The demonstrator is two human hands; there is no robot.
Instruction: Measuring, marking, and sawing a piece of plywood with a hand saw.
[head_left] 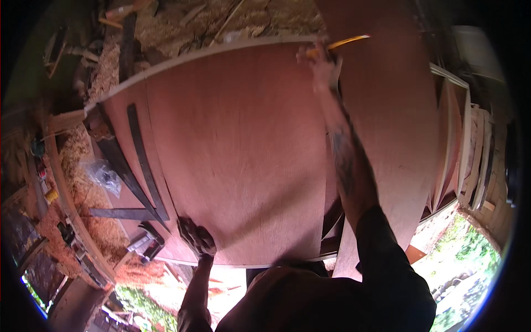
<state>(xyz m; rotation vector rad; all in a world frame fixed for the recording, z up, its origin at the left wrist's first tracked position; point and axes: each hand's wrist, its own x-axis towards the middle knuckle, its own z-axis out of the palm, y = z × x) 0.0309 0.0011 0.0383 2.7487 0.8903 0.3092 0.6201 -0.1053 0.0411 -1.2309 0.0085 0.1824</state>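
A reddish-brown wooden panel (249, 138) lies flat in front of me. My left hand (196, 237) rests on its near left part, palm down, with the fingers lying on the surface. At the panel's far edge, my right hand (323, 69) is closed round a thin yellow pencil (351, 40); motion blurs the fingers. Under my right forearm lies a second, longer brown board (387, 155). Left of the panel's middle are a handsaw (124, 163) and a dark framing square (145, 160). Close to my left hand lies a staple gun (146, 242).
A clear plastic bag (102, 174) lies beyond the handsaw. Wood shavings (72, 149) and offcuts cover the ground at left and far side. Thin boards stand in a pale frame (464, 138) at right. Curved timber (77, 216) edges the left side.
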